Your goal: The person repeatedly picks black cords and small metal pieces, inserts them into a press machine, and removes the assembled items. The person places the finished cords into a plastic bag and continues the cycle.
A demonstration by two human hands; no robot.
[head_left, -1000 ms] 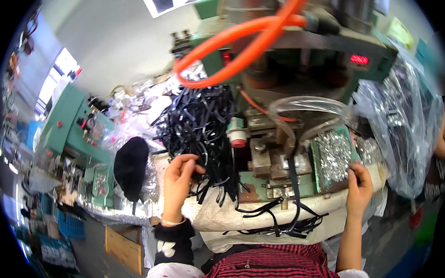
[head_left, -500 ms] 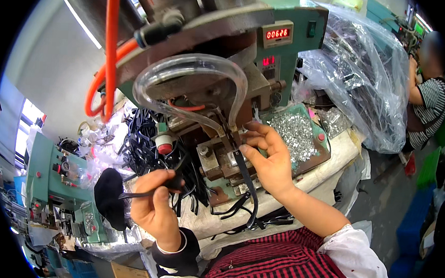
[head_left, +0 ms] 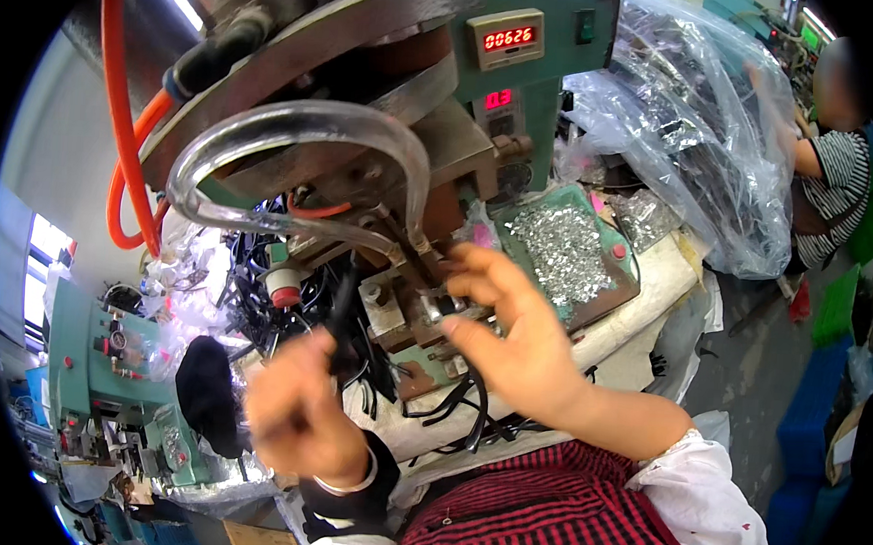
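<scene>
My left hand [head_left: 306, 408], smeared by motion, is closed around a dark strap [head_left: 343, 307] that sticks up from its fingers, left of the press die. At the die [head_left: 425, 321], my right hand [head_left: 521, 349] has its thumb and fingers apart. Between and beside the fingertips lies a shiny metal part [head_left: 441, 306]; I cannot tell whether they touch it. Another black strap [head_left: 478, 411] hangs below the die, over the bench's front edge. A clear hose [head_left: 307, 121] loops above, its ends leading down to the tooling.
Small silvery metal pieces fill a green tray [head_left: 561, 254] at the right. A red button [head_left: 283, 290] and a tangle of black straps are left of the die. Orange hoses [head_left: 122, 113] hang at upper left. A person [head_left: 830, 192] sits far right, beyond a plastic bag [head_left: 687, 118].
The strap that lay at the die has dropped toward the bench edge, and my right fingers have spread. My left hand has swung its strap upright. The view has shifted slightly.
</scene>
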